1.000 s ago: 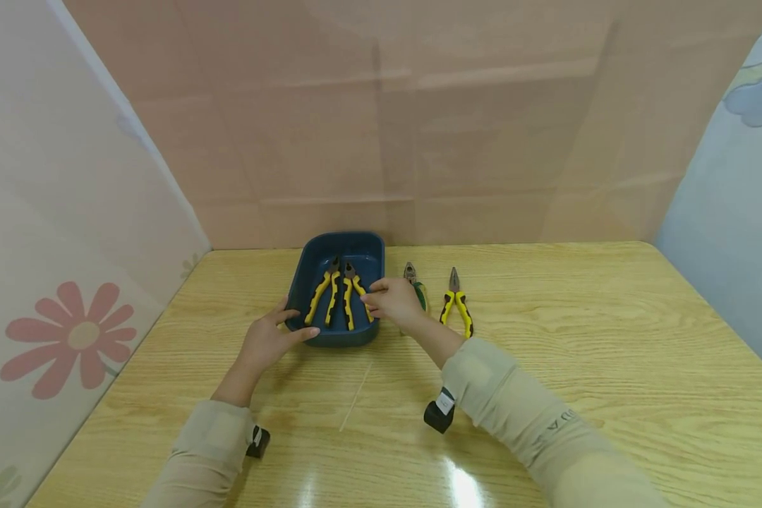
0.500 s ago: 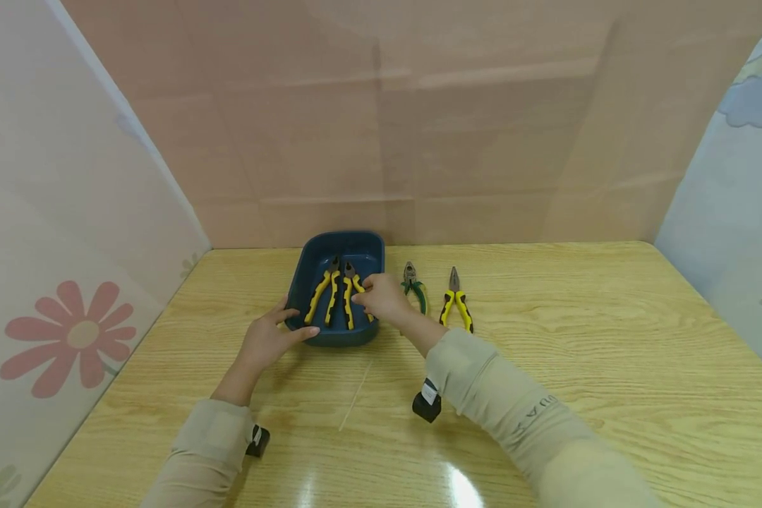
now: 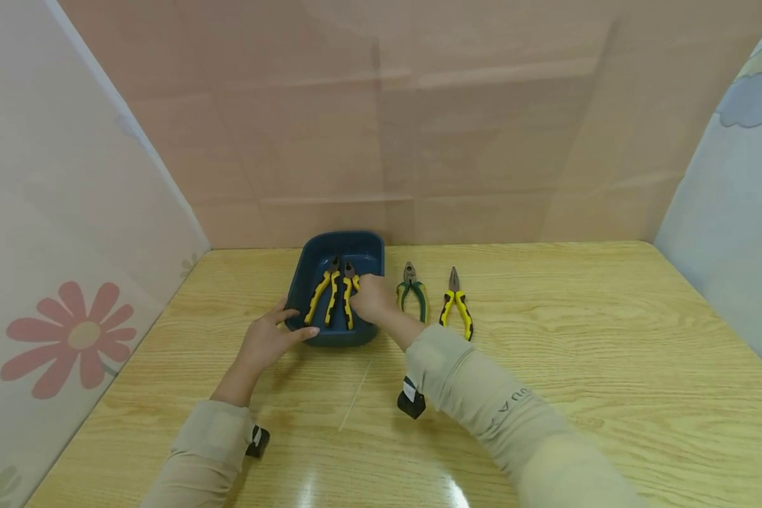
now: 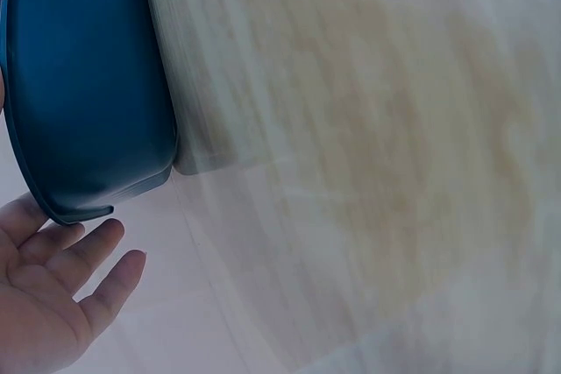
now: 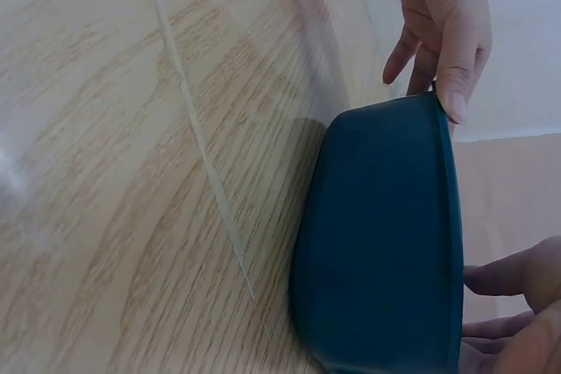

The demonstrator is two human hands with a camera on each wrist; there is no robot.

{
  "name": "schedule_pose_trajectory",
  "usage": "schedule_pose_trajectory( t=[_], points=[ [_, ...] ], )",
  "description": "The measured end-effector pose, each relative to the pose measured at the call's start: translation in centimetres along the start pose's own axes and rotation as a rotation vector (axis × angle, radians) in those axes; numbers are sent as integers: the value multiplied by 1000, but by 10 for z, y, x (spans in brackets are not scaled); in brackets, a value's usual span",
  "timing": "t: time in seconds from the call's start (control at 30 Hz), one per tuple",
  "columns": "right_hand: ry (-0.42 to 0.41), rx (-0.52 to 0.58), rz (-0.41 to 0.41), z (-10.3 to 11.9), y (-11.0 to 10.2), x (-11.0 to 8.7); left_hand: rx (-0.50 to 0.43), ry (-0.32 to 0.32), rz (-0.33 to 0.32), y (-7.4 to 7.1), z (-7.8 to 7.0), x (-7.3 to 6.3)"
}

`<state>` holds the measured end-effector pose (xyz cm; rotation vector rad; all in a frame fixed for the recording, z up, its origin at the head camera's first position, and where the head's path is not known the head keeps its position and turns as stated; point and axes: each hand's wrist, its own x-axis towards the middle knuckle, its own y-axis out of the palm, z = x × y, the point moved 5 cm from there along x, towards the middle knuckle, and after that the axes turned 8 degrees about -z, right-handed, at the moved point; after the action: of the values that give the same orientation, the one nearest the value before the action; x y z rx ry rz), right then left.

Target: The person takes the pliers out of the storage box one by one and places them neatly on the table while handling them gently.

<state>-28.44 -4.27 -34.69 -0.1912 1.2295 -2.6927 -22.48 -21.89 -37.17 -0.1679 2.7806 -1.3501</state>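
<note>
A dark blue plastic bin [image 3: 304, 281] stands at the back of the table, left of centre. My left hand [image 3: 268, 343] grips its near left corner, thumb over the front rim and fingers along the left side. Inside lie two pairs of pliers with yellow and black handles, the left pliers [image 3: 318, 299] and the right pliers [image 3: 348, 300]. My right hand [image 3: 375, 299] reaches over the right rim onto the right pliers and covers one handle. Its fingertips are hidden by the hand in the head view and by the bin wall in the right wrist view.
Right of the bin, green-handled pliers [image 3: 421, 296] and yellow-and-black long-nose pliers [image 3: 454, 300] lie on the wooden table [image 3: 584, 367]. A thin pale strip [image 3: 355, 395] lies in front of the bin. A brown wall [image 3: 482, 169] rises behind, with patterned walls at both sides.
My right hand has moved left and further into the bin, over the right pliers, uncovering the green-handled pliers. The left hand and the bin have stayed in place.
</note>
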Motion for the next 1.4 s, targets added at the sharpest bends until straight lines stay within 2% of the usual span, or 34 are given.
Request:
schedule_pose_trajectory(
  t=[0.1, 0.3, 0.5, 0.73, 0.9, 1.1, 1.27, 1.4],
  points=[
    [-15, -64, 15, 2, 4, 1, -1, 0, 2, 0, 0, -1],
    [-82, -276, 32, 7, 12, 1, 0, 12, -2, 0, -1, -1],
    [-126, -334, 33, 9, 17, 2, -1, 13, 0, 1, -1, -1],
    [-154, -478, 74, 11, 25, 4, -2, 26, -1, 1, -3, -2],
    [-139, -548, 110, 9, 33, 5, 3, 36, -6, 1, -3, -2],
    [-101, -535, 148, 8, 36, 7, 1, 38, -6, 1, -3, -2],
    [-42, -533, 206, 6, 40, 10, 6, 36, -8, 1, -3, -2],
    [15, -541, 218, 4, 43, 14, 8, 29, -9, 1, -3, -2]
  ],
)
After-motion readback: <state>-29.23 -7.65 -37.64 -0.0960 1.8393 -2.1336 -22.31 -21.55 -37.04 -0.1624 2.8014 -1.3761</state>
